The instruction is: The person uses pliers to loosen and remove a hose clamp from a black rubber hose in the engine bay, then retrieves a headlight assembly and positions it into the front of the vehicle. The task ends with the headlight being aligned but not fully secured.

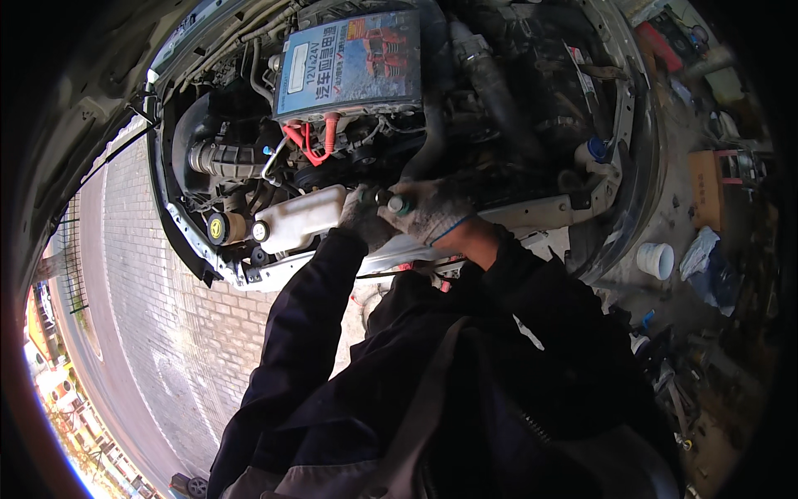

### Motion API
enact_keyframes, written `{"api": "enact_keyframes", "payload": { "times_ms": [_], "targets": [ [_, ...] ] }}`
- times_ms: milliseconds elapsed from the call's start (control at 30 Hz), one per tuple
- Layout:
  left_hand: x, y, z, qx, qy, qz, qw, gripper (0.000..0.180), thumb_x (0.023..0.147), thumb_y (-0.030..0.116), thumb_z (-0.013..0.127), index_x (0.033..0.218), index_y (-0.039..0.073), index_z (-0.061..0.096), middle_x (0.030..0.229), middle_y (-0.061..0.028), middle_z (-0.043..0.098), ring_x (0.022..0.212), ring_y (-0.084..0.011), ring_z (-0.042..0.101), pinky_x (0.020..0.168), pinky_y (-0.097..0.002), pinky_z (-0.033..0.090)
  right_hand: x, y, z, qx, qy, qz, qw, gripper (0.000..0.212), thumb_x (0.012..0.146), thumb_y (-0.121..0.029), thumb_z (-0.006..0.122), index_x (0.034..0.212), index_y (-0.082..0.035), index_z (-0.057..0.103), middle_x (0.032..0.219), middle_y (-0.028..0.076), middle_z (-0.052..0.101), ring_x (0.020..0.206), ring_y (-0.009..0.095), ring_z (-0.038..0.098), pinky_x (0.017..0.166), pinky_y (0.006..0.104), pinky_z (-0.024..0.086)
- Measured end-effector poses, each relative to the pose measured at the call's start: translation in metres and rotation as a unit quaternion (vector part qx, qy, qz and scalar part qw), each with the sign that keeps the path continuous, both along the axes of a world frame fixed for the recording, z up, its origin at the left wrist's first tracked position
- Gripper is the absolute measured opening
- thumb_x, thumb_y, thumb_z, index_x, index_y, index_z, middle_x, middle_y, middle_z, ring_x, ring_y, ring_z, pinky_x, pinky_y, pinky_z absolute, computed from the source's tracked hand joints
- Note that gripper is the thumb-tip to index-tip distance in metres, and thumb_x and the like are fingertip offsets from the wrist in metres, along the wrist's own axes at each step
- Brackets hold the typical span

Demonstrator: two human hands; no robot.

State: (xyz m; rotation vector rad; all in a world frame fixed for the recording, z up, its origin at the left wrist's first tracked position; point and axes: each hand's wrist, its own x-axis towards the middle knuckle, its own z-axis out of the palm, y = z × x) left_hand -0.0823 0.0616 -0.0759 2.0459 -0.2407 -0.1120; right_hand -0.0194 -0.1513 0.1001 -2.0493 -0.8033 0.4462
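Both my hands wear grubby grey work gloves and meet at the front edge of an open engine bay. My left hand (366, 219) is curled beside the right end of a whitish plastic reservoir (303, 218); its fingertips are in shadow, and what they close on cannot be made out. Just right of it, my right hand (436, 209) has its fingers bent around a small round green-grey piece (400, 205), perhaps a cap. A dark ring-like bit (383, 197) shows between the two hands. The reservoir has a pale round cap at its left end.
A blue box-shaped power unit (349, 65) with red cables (309, 143) rests on the engine. Left of the reservoir is a black-and-yellow cap (219, 229). A blue cap (598, 150) sits at the bay's right. On the floor stand a white bucket (655, 260) and a cardboard box (706, 190).
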Motion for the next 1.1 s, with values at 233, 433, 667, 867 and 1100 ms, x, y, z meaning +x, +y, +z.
{"api": "enact_keyframes", "payload": {
  "times_ms": [233, 433, 667, 867, 1100],
  "targets": [
    [-0.004, 0.003, 0.05, 0.369, 0.007, -0.08, 0.926, 0.035, 0.095, 0.034, 0.068, 0.126, 0.02, 0.074, 0.126, -0.0102, 0.072, 0.118, -0.0331, 0.064, 0.102, -0.0456, 0.051, -0.017, -0.002, -0.014, 0.074, -0.021, -0.037, 0.996, 0.036, 0.091, -0.035, 0.086, 0.116, -0.009, 0.08, 0.105, 0.016, 0.081, 0.1, 0.035, 0.079, 0.089, 0.0437, 0.063],
    [0.001, -0.005, 0.084, 0.303, -0.096, -0.084, 0.944, 0.047, 0.095, 0.049, 0.074, 0.129, 0.018, 0.074, 0.121, -0.0085, 0.071, 0.114, -0.0331, 0.058, 0.102, -0.0465, 0.046, -0.004, -0.005, -0.02, 0.019, 0.011, -0.03, 0.999, 0.034, 0.093, -0.031, 0.086, 0.117, -0.008, 0.079, 0.106, 0.015, 0.081, 0.097, 0.033, 0.08, 0.085, 0.0415, 0.064],
    [-0.001, -0.007, 0.086, 0.282, 0.041, -0.059, 0.957, 0.042, 0.092, 0.037, 0.074, 0.127, 0.014, 0.073, 0.121, -0.0117, 0.07, 0.119, -0.0345, 0.06, 0.105, -0.0467, 0.048, -0.017, -0.005, -0.015, 0.055, -0.067, 0.003, 0.996, 0.028, 0.095, -0.022, 0.086, 0.118, -0.007, 0.079, 0.109, 0.012, 0.082, 0.095, 0.026, 0.081, 0.084, 0.0355, 0.065],
    [-0.003, -0.011, 0.088, 0.296, -0.02, -0.022, 0.955, 0.049, 0.092, 0.041, 0.074, 0.131, 0.012, 0.072, 0.128, -0.0167, 0.067, 0.124, -0.0386, 0.059, 0.106, -0.0494, 0.049, -0.009, -0.008, -0.007, 0.029, 0.018, -0.012, 0.999, 0.033, 0.094, -0.027, 0.086, 0.121, -0.01, 0.078, 0.111, 0.014, 0.081, 0.105, 0.031, 0.079, 0.092, 0.0393, 0.064],
    [-0.012, -0.009, 0.138, 0.057, -0.041, 0.103, 0.992, 0.063, 0.091, 0.022, 0.083, 0.147, 0.002, 0.064, 0.137, -0.0187, 0.067, 0.127, -0.0351, 0.065, 0.108, -0.0461, 0.054, -0.017, -0.002, 0.014, 0.068, 0.018, -0.061, 0.996, 0.039, 0.089, -0.024, 0.091, 0.122, -0.008, 0.077, 0.112, 0.015, 0.079, 0.105, 0.032, 0.078, 0.093, 0.0411, 0.064]
  ]
}}
